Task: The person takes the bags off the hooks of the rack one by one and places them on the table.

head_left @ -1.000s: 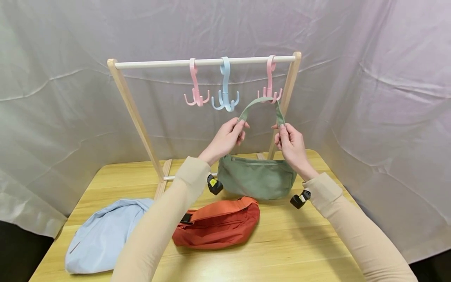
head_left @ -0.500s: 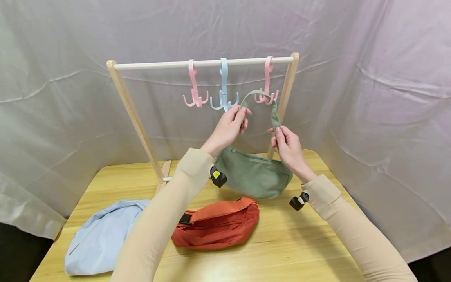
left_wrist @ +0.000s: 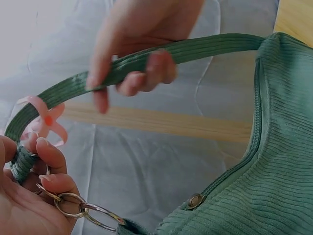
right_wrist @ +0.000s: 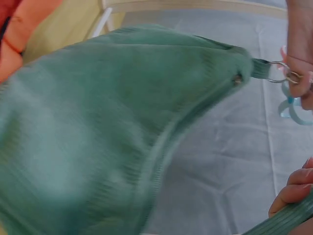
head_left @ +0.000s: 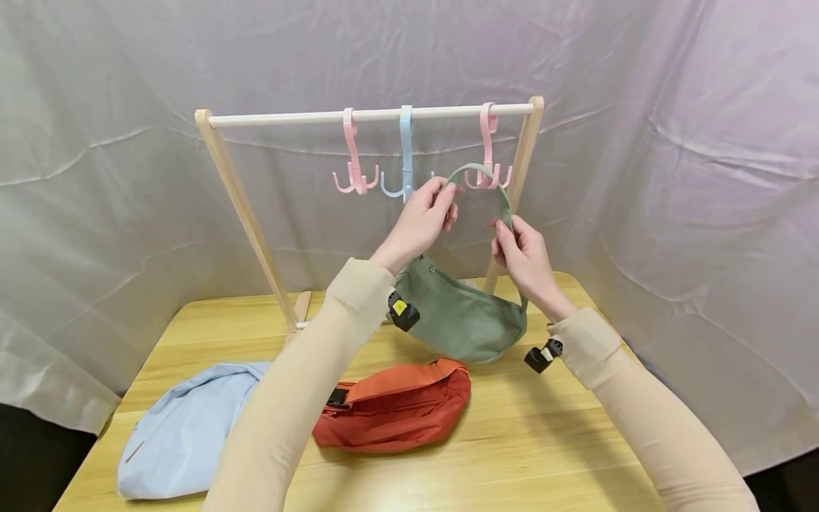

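Observation:
A green corduroy bag (head_left: 457,313) hangs tilted from its strap, its left end higher. My left hand (head_left: 422,217) pinches the strap's left end, beside the metal rings (left_wrist: 71,204) in the left wrist view. My right hand (head_left: 526,259) holds the strap (left_wrist: 205,48) farther along its right side. Between the hands the strap arches up in front of the right pink hook (head_left: 488,153); whether it touches the prongs I cannot tell. The blue hook (head_left: 406,146) is just behind and left of my left hand.
Another pink hook (head_left: 353,153) hangs from the white bar (head_left: 281,119) of the wooden-legged rack. On the wooden table (head_left: 512,455) lie a red bag (head_left: 399,419) in front and a light blue bag (head_left: 192,434) at left, partly behind my left sleeve.
My left hand has moved up and right with its end of the strap, and the green bag has tilted, left end up. My right hand has dipped and risen again slightly.

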